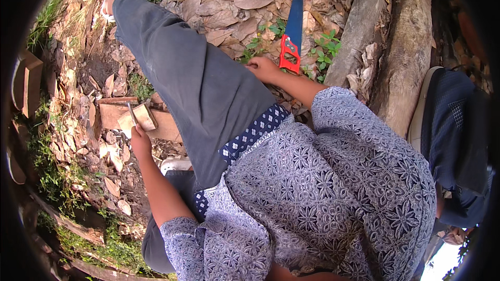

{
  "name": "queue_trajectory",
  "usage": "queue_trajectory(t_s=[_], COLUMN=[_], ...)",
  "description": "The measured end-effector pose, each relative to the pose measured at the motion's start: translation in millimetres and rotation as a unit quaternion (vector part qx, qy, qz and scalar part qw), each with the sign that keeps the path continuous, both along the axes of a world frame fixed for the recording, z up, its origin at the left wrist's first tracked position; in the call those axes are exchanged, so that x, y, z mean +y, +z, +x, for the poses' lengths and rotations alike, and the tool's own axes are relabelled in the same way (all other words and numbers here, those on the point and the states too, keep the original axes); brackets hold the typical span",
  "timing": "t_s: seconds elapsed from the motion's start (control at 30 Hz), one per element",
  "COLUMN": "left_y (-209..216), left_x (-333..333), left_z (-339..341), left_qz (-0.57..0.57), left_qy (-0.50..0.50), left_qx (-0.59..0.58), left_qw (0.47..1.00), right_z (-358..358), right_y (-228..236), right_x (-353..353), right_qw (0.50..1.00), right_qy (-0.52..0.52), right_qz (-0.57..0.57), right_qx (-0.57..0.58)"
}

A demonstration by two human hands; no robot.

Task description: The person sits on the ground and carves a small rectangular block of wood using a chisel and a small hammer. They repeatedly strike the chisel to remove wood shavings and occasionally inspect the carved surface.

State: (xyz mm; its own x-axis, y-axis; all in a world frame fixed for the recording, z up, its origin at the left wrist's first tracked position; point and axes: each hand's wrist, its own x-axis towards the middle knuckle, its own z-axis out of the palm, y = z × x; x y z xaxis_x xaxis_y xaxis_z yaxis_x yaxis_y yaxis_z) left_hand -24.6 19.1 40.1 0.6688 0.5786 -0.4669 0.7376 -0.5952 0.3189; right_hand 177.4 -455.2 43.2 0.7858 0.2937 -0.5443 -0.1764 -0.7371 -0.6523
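Note:
At the left, my left hand [139, 139] is closed around a slim grey pen-like tool [132, 113], whose exact kind I cannot make out. The tool stands over a small pale wood block [143, 118], which rests on a longer brown board [167, 126] on the ground. My right hand [264, 69] is beside my outstretched leg, against the trouser edge. Its fingers are curled together, and what they hold, if anything, is hidden. Just right of that hand lies a handsaw [295, 28] with a red handle and blue blade pointing away.
Dry leaves [221, 18] and small green plants [325, 49] cover the ground. Two logs [403, 41] lie along the right. Beyond them is a dark blue bag-like thing [450, 125]. More wood pieces [32, 83] stand at the far left. My grey-trousered leg [182, 73] stretches between my hands.

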Motion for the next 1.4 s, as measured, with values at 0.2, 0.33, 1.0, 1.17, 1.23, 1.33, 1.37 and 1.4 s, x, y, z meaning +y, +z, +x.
queue_trajectory(t_s=[0.2, 0.33, 1.0, 1.17, 1.23, 1.33, 1.37, 1.4], left_y=[-2, 6, 17, -13, 7, 18, 27, 29], left_x=[7, -7, -20, -8, -4, -9, -8, -12], left_z=[-22, -22, 1, -34, -25, -25, -15, -10], left_qz=[-0.052, -0.007, -0.040, -0.130, -0.131, -0.067, -0.072, -0.062], left_qy=[0.072, 0.047, 0.155, 0.298, 0.278, 0.235, 0.199, 0.188], left_qx=[0.023, -0.061, -0.059, -0.131, -0.114, -0.115, -0.039, -0.020], left_qw=[0.996, 0.997, 0.985, 0.936, 0.945, 0.963, 0.977, 0.980], right_z=[10, 16, 52, 95, 114, 139, 140, 138], right_y=[5, -16, -18, 56, 84, 152, 173, 190], right_x=[79, 97, 141, 137, 134, 135, 140, 150], right_qw=[0.994, 0.990, 0.991, 0.931, 0.943, 0.984, 0.977, 0.966], right_qy=[-0.059, 0.081, 0.014, -0.174, -0.196, -0.070, -0.069, -0.067], right_qz=[0.090, 0.039, 0.018, 0.118, 0.169, 0.160, 0.201, 0.245], right_qx=[-0.016, -0.108, 0.129, 0.298, 0.210, 0.044, 0.000, -0.042])
